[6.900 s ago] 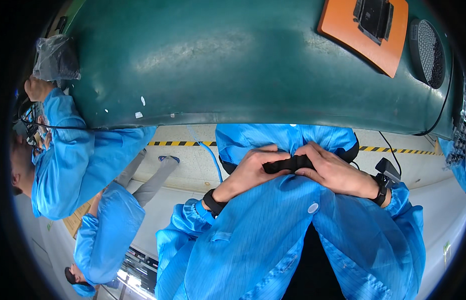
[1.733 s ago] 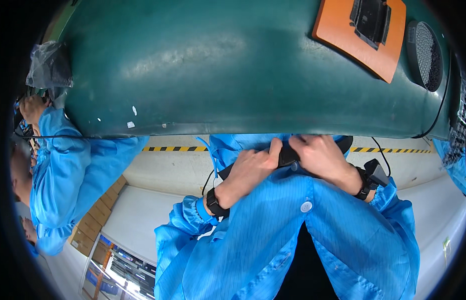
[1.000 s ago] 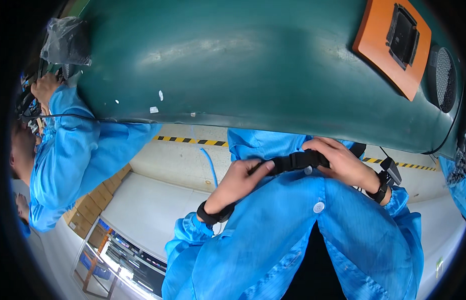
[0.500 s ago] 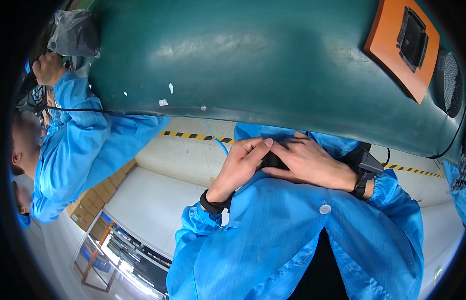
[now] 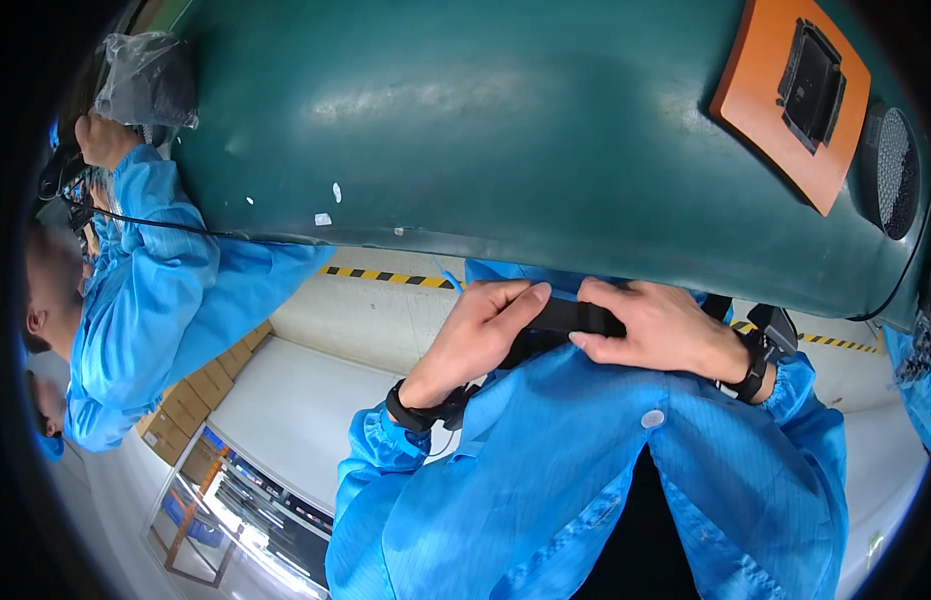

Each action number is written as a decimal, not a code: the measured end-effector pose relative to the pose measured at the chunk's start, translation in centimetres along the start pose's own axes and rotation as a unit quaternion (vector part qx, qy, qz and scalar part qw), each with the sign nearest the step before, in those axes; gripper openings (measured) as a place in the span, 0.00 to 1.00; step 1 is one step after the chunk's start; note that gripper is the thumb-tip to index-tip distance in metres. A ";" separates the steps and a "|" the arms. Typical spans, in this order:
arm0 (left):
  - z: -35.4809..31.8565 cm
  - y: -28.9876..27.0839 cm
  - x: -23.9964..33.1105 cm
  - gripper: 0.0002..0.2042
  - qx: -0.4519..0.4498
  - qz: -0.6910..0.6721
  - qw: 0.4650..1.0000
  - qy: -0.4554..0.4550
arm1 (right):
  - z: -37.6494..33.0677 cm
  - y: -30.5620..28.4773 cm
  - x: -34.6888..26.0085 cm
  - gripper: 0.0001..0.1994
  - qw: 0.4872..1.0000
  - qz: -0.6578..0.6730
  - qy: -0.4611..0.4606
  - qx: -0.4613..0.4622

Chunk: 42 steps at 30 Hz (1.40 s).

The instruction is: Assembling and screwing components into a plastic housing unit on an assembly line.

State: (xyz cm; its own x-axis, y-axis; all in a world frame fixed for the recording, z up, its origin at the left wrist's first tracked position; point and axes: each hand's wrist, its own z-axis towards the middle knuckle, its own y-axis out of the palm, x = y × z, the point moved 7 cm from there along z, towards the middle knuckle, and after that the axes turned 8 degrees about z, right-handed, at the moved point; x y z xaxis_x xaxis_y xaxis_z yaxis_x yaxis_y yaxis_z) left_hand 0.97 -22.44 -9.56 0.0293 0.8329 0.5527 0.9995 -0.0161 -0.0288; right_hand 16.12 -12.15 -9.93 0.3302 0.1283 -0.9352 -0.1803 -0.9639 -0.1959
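Note:
My left hand (image 5: 481, 328) and my right hand (image 5: 664, 328) are in my lap, just off the near edge of the green-topped table (image 5: 466, 150). Between them stretches a flat black strap-like piece (image 5: 576, 316), one end in each hand. The left thumb presses on its left end, and its right end lies between my right thumb and fingers. Both hands are closed on it; some fingers are hidden beneath. Dark material below the strap is partly covered by my blue sleeves and smock, so its shape is unclear.
At the far right lies an orange board (image 5: 751, 110) with a black tray (image 5: 814, 85), beside a dark round mesh-faced object (image 5: 896, 170). White scraps (image 5: 323, 219) dot the table's near left. A person in blue (image 5: 156, 290) sits at left by a clear plastic bag (image 5: 146, 80).
My hands have drawn apart, the right one moving rightward, and the black strap now shows stretched between them. Before, the hands were together and mostly covered it.

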 end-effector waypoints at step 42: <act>-7.1 -8.1 -14.6 0.16 0.436 0.201 0.873 0.091 | -20.1 -5.6 11.2 0.09 0.926 -0.054 0.328 0.177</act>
State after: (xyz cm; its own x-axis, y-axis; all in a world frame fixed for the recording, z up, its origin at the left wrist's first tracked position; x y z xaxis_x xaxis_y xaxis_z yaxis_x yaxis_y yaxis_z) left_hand -7.45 -38.40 -11.45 0.4559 0.7542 0.4726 0.5192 0.2059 -0.8295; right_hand 39.40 -10.00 -13.37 0.8356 -0.0620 -0.5458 -0.3670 -0.8023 -0.4707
